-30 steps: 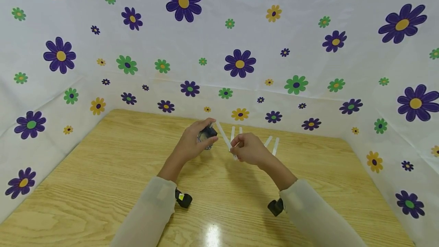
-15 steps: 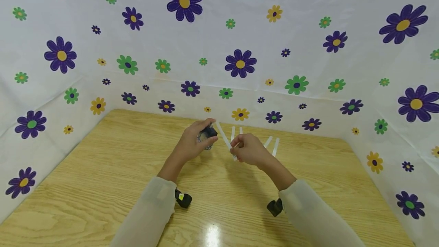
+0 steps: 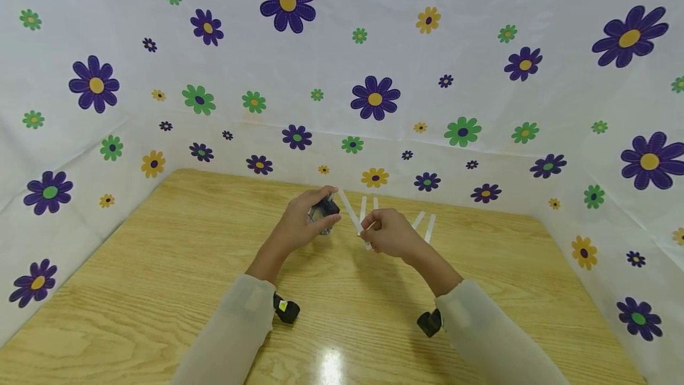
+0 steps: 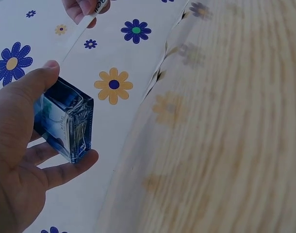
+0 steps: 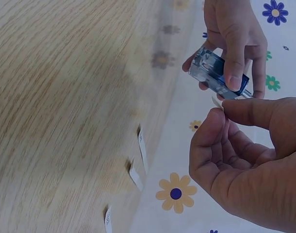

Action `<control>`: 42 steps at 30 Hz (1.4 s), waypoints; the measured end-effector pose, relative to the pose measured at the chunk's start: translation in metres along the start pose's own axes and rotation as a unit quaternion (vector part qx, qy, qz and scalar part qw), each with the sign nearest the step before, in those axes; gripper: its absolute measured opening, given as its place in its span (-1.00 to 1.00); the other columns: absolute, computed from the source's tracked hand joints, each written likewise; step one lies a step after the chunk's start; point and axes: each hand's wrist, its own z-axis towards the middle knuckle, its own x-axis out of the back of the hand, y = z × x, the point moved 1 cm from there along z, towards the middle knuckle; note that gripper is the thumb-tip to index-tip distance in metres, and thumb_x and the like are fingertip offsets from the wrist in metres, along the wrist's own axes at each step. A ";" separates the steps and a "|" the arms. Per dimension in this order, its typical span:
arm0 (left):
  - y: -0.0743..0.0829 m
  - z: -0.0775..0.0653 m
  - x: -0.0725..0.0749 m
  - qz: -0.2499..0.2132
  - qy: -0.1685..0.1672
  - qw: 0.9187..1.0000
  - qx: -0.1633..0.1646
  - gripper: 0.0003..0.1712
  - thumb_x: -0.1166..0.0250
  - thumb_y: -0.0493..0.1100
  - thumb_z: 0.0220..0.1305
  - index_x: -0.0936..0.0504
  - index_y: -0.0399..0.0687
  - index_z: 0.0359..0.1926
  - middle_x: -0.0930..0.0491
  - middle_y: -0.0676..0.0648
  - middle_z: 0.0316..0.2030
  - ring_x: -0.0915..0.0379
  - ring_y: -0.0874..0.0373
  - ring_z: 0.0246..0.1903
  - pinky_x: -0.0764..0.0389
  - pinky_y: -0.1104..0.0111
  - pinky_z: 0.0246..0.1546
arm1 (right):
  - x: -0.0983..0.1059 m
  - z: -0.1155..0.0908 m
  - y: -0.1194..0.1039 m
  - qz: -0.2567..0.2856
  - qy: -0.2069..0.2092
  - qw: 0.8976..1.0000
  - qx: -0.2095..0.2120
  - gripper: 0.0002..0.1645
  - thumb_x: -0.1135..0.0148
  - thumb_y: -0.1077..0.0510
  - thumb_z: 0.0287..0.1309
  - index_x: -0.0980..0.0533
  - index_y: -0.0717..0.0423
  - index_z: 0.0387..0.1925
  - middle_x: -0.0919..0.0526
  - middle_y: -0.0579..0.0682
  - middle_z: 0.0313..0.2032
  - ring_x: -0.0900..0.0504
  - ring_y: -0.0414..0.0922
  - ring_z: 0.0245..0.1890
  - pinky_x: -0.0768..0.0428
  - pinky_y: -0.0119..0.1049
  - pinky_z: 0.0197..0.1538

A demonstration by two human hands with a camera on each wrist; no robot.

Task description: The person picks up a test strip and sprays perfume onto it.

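Observation:
My left hand [image 3: 295, 221] grips a small blue glass perfume bottle [image 4: 65, 121], held tilted above the table. In the left wrist view one fingertip is at the bottle's upper end, and another finger supports its lower edge. To the right, my right hand [image 3: 391, 235] pinches a narrow white paper strip [image 3: 350, 211] by its near end between thumb and index finger. The strip's far end slants up toward the top of the bottle. In the right wrist view the strip shows almost edge-on at the fingertips, with the bottle [image 5: 211, 72] just beyond it.
Several more white paper strips [image 3: 430, 228] lie on the wooden table [image 3: 160, 266] behind and beside my right hand; in the right wrist view they show raised, bent ends. A white flower-printed sheet [image 3: 320, 64] encloses the table at the back and sides.

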 end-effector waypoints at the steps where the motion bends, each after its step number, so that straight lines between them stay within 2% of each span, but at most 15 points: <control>1: -0.001 0.000 0.000 -0.001 0.000 1.000 -0.003 -0.35 -0.39 0.02 0.39 -0.46 0.05 0.43 -0.50 -0.12 0.33 -0.39 -0.09 0.34 -0.46 -0.02 0.31 | 0.000 0.000 0.000 0.000 0.001 1.000 0.000 -0.88 -0.22 0.27 0.39 -0.57 0.27 -0.13 -0.72 0.18 -0.35 -0.63 -0.02 -0.49 -0.68 -0.06 -0.29; 9: -0.001 0.001 0.001 0.005 0.006 1.000 -0.002 -0.36 -0.38 0.05 0.39 -0.48 0.11 0.42 -0.52 -0.11 0.30 -0.42 -0.06 0.31 -0.49 0.01 0.29 | 0.001 0.002 0.002 -0.001 0.003 1.000 0.001 -0.89 -0.23 0.28 0.38 -0.57 0.27 -0.15 -0.72 0.20 -0.34 -0.56 -0.15 -0.55 -0.68 -0.08 -0.30; 21: 0.005 0.001 0.007 0.020 0.017 1.000 0.002 -0.32 -0.37 0.11 0.38 -0.42 0.28 0.46 -0.49 -0.10 0.33 -0.43 -0.11 0.30 -0.51 -0.05 0.26 | -0.002 0.011 0.004 0.006 0.003 1.000 -0.025 -0.85 -0.25 0.25 0.38 -0.57 0.27 -0.11 -0.68 0.10 -0.40 -0.56 -0.14 -0.53 -0.70 -0.10 -0.26; 26: 0.004 0.002 0.008 0.019 0.016 1.000 -0.002 -0.32 -0.37 0.12 0.38 -0.41 0.31 0.47 -0.49 -0.06 0.33 -0.41 -0.07 0.32 -0.49 -0.03 0.28 | -0.005 0.021 0.010 0.036 0.002 0.998 -0.050 -0.83 -0.24 0.26 0.39 -0.56 0.29 -0.08 -0.69 0.13 -0.33 -0.57 -0.14 -0.49 -0.70 -0.17 -0.25; 33: 0.005 0.001 0.009 0.018 0.018 1.000 -0.005 -0.33 -0.36 0.13 0.39 -0.42 0.34 0.46 -0.49 -0.01 0.34 -0.40 -0.02 0.33 -0.48 0.00 0.30 | -0.012 0.041 0.017 0.051 0.001 0.996 -0.079 -0.80 -0.22 0.26 0.41 -0.56 0.32 -0.03 -0.66 0.12 -0.40 -0.57 -0.16 -0.52 -0.69 -0.25 -0.31; 42: 0.008 0.001 0.011 0.017 0.022 1.000 -0.004 -0.34 -0.37 0.12 0.38 -0.43 0.34 0.45 -0.49 -0.03 0.33 -0.43 -0.05 0.29 -0.53 0.00 0.24 | -0.018 0.062 0.018 0.089 0.017 0.990 -0.105 -0.81 -0.24 0.27 0.39 -0.62 0.38 -0.11 -0.67 0.10 -0.38 -0.55 -0.18 -0.53 -0.59 -0.39 -0.42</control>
